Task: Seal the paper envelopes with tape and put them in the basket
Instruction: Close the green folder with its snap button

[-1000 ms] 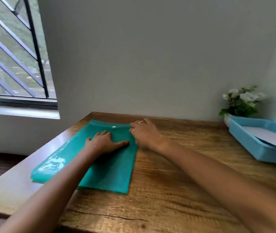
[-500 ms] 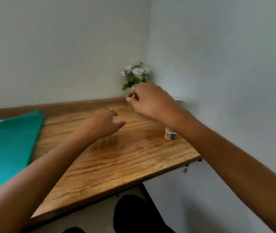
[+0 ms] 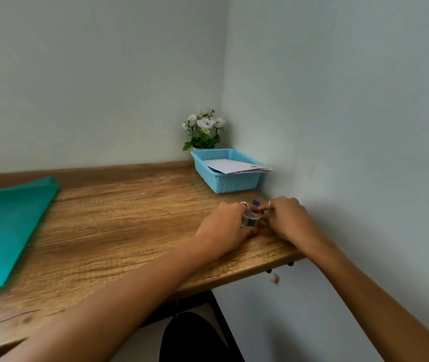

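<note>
Corner of a room, pale walls meeting at far right; a wooden table runs along the far wall and ends against the right wall. Far right corner of the table: blue basket, white envelopes lying inside it, one edge overhanging the right rim. Just behind the basket, a small pot of white flowers. Left edge of view: green folder flat on the table, well apart from everything else. Near right part of the table, close to the right wall: both hands meet at a clear tape roll. Left hand has fingers curled round the roll from the left, ring visible on one finger. Right hand is curled, fingertips pinched at the roll's right side; whether they hold the tape's free end cannot be told, the spot is too small and blurred. A small blue object shows just beyond the hands, not identifiable. Roll sits at or just above the tabletop; contact with the table cannot be told. Both forearms extend in from the near edge.
</note>
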